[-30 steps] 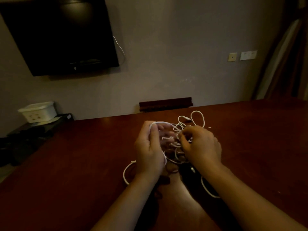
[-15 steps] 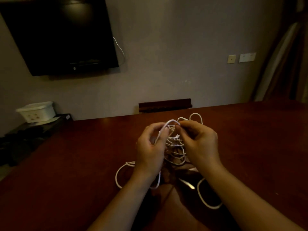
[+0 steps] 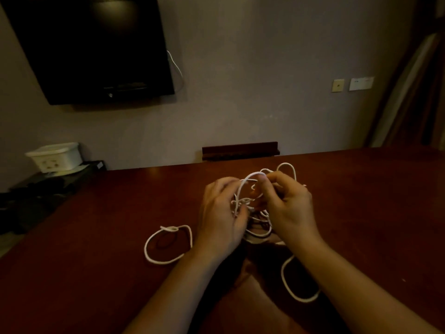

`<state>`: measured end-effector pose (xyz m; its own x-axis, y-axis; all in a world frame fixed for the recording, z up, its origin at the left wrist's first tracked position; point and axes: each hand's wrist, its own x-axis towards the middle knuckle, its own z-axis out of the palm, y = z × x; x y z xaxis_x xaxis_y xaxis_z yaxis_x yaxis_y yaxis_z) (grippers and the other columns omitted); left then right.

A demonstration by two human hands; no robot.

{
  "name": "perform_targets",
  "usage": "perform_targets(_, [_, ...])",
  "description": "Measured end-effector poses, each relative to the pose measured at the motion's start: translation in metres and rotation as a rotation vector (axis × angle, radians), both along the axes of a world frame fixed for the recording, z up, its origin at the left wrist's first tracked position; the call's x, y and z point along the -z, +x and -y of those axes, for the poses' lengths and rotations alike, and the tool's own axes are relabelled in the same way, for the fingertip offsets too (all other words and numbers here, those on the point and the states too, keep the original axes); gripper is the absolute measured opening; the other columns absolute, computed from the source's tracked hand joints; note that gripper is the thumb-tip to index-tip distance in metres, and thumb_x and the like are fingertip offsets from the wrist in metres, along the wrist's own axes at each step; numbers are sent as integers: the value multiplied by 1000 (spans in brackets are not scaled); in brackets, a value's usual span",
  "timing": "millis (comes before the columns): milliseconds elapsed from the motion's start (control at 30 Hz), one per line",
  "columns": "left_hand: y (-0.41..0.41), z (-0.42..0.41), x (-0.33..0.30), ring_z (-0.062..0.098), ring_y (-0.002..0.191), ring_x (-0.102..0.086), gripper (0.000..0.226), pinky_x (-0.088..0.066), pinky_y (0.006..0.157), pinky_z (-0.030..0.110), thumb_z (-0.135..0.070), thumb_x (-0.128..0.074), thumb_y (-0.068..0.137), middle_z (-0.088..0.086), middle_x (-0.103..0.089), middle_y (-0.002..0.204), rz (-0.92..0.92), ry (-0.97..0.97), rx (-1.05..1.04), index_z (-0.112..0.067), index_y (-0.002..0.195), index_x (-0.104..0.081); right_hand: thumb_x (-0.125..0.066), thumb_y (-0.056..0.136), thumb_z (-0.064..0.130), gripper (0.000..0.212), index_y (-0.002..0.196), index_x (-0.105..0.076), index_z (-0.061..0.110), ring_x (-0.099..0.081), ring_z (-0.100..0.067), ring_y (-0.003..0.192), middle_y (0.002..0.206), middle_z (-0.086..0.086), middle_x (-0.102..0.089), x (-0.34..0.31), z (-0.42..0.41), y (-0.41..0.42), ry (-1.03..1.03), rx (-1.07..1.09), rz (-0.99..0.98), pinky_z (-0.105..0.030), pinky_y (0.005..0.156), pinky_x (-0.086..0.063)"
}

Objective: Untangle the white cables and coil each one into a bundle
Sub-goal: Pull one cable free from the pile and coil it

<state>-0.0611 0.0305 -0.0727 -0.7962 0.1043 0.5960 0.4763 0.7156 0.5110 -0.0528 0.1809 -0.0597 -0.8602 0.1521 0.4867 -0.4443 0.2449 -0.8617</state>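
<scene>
Dim light falls over a dark red-brown desk [image 3: 96, 273] that runs up to a grey wall. At the middle of it, the right hand's fingers [image 3: 263, 182] pinch the top of a white strand, thumb and forefinger closed on it where it arches highest. The left hand's fingers [image 3: 237, 213] are curled into the knot of white cables [image 3: 250, 206], grasping strands low in the mass. Both hands hover just above the desk, backs turned up toward the camera: the left hand [image 3: 221, 213] sits slightly lower and nearer, the right hand [image 3: 289, 206] a little higher and farther. Both forearms reach in from the bottom edge and converge on the tangle.

Between the hands, the pinched strand rises as an upright arch and spans from one hand to the other. The tangle has no single long axis; it lies on the desk under and between the hands. One loop [image 3: 166, 244] spreads flat to the left of the left wrist, another [image 3: 296, 283] lies under the right forearm, and smaller loops show beyond the right hand. On the wall hangs a dark television [image 3: 96, 49], and a white box [image 3: 55, 156] stands on a low stand at far left.
</scene>
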Motion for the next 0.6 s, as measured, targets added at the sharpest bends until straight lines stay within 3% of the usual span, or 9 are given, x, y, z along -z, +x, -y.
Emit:
perform_targets(67, [2,-6,0,3,120,-46,45,-45,98,21,-18,-77,91,-16,-56,127,1,-68,51,-29,133,-66,-62,102,33,17,107,-75,24,-76,-8,85,92,7,-77,0,0,1,5,-9,-32,-34,75,-65])
perform_targets(167, [2,-9,-1,3,95,-54,8,-57,80,29,-26,-67,100,-15,-51,106,68,16,23,-26,107,-72,-62,101,32,19,110,-76,22,-75,-7,88,94,8,-76,0,0,3,18,-10,-70,-29,76,-63])
perform_targets(267, [3,-7,1,6,84,-59,21,-58,72,37,-37,-53,105,-11,-57,94,87,102,39,-25,96,-69,-62,102,25,19,119,-72,23,-73,-6,94,103,8,-75,-1,1,3,24,-50,-66,-27,79,-63])
perform_targets(400, [0,-3,-8,13,72,-68,28,-59,64,41,-29,-51,110,-2,-71,81,94,494,36,-21,89,-67,-59,104,18,28,129,-63,30,-70,-3,101,119,13,-66,4,1,-1,99,-102,68,-22,76,-62])
perform_targets(500, [-2,-2,-12,20,75,-67,32,-54,64,37,-28,-54,109,4,-71,82,215,824,104,-12,87,-70,-66,100,18,33,130,-64,32,-61,2,105,122,18,-57,11,2,-4,463,-111,113,-20,87,-58])
perform_targets(600, [0,-2,-13,22,81,-68,31,-56,67,29,-30,-57,108,7,-72,88,301,882,151,-16,89,-76,-69,96,34,37,133,-64,34,-60,3,102,118,19,-59,16,3,-5,558,-119,134,-23,88,-57])
